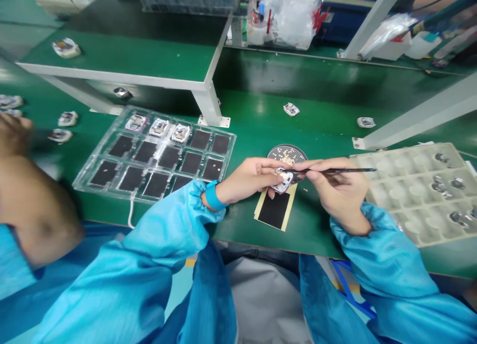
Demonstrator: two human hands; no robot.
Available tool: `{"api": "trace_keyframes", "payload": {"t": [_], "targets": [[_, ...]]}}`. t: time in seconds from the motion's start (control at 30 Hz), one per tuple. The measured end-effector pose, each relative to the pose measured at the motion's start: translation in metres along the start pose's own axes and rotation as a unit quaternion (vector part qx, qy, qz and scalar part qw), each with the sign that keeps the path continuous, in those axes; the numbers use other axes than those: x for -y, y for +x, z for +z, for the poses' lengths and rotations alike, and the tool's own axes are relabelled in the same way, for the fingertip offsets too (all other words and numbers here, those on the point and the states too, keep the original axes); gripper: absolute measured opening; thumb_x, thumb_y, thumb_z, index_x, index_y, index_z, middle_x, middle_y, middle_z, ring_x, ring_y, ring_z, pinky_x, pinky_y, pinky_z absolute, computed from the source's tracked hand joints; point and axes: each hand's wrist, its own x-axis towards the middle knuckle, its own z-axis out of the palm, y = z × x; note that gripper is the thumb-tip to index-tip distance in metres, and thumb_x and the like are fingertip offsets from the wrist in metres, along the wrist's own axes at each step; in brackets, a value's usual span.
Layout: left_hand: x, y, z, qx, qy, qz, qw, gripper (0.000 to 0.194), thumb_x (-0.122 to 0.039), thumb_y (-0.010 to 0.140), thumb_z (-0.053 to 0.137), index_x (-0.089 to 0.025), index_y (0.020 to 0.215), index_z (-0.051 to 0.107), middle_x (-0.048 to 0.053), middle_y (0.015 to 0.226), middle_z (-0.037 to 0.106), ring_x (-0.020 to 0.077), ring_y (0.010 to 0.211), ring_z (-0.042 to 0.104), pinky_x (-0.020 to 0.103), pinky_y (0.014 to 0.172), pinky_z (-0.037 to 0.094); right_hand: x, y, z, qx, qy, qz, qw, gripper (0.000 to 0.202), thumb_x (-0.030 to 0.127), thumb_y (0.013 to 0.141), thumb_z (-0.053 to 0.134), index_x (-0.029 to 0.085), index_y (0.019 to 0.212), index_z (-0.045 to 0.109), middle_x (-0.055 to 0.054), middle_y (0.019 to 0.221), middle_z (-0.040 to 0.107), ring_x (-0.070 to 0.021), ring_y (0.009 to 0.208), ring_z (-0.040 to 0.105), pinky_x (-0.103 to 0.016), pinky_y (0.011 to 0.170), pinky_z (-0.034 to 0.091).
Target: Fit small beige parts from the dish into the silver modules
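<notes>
My left hand (257, 176) is closed on a small white device housing (282, 181) with parts showing inside it. Pinched in my right hand (337, 187) is a pair of dark tweezers (335, 171), lying nearly level with the tip at the housing. What the tip touches is too small to tell. Behind both hands a round grey dish (286, 149) holds many tiny pale pieces. Under the housing lies a yellow-edged sheet with a black rectangle (275, 210), partly covered by my left fingers.
To the left is a clear compartment tray (84, 177) with several white housings in its back row. A cream tray (406, 230) with small metal parts stands right. Shelf legs (208, 103) rise behind. At far left is another person's arm (33, 210).
</notes>
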Motion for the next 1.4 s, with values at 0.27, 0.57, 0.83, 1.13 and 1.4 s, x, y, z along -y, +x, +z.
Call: {"api": "trace_keyframes", "payload": {"t": [0.27,0.57,0.83,1.13,1.4], "targets": [[0.006,0.002,0.000,-0.033,0.035,0.043,0.998,0.043,-0.023,0.083,0.080,-0.010,0.123,0.069,0.009,0.089,0.078,0.0156,0.070,0.074,0.023,0.060,0.060,-0.011,-0.001,0.012,-0.081,0.111,0.159,0.978,0.019,0.034,0.090,0.077,0.022,0.096,0.063,-0.003,0.097,0.082,-0.0170,0.077,0.079,-0.027,0.066,0.068],[0.012,0.004,0.004,-0.081,0.114,0.072,0.988,0.037,-0.025,0.082,0.078,-0.010,0.115,0.070,0.010,0.095,0.078,0.0158,0.068,0.074,0.027,0.063,0.064,-0.007,0.011,0.007,-0.100,0.193,0.254,0.943,0.037,0.057,0.088,0.071,0.021,0.085,0.060,-0.001,0.076,0.077,-0.0147,0.062,0.074,-0.025,0.057,0.063],[0.012,0.003,-0.004,-0.087,0.185,0.061,0.977,0.043,-0.039,0.083,0.079,-0.013,0.116,0.072,0.009,0.093,0.077,0.0141,0.066,0.070,0.025,0.061,0.060,0.019,-0.024,-0.030,-0.136,0.084,0.218,0.963,0.059,0.075,0.092,0.048,0.022,0.069,0.058,0.000,0.061,0.061,-0.0143,0.049,0.061,-0.030,0.052,0.055],[0.014,0.001,-0.001,-0.067,0.129,0.076,0.986,0.060,-0.028,0.073,0.087,-0.020,0.123,0.054,0.002,0.090,0.072,0.0200,0.073,0.076,0.028,0.062,0.061,0.057,-0.087,-0.169,-0.036,-0.474,0.315,0.821,0.034,0.049,0.084,0.069,0.018,0.093,0.078,-0.001,0.064,0.064,-0.0147,0.056,0.053,-0.028,0.055,0.037],[0.013,-0.002,0.000,-0.061,0.165,0.029,0.984,0.044,-0.043,0.080,0.082,-0.012,0.111,0.073,0.012,0.090,0.078,0.0210,0.072,0.076,0.022,0.050,0.051,0.036,-0.105,-0.194,0.030,-0.544,0.389,0.743,0.025,0.038,0.074,0.069,0.019,0.089,0.073,-0.006,0.077,0.074,-0.0205,0.065,0.066,-0.030,0.059,0.045]]}}
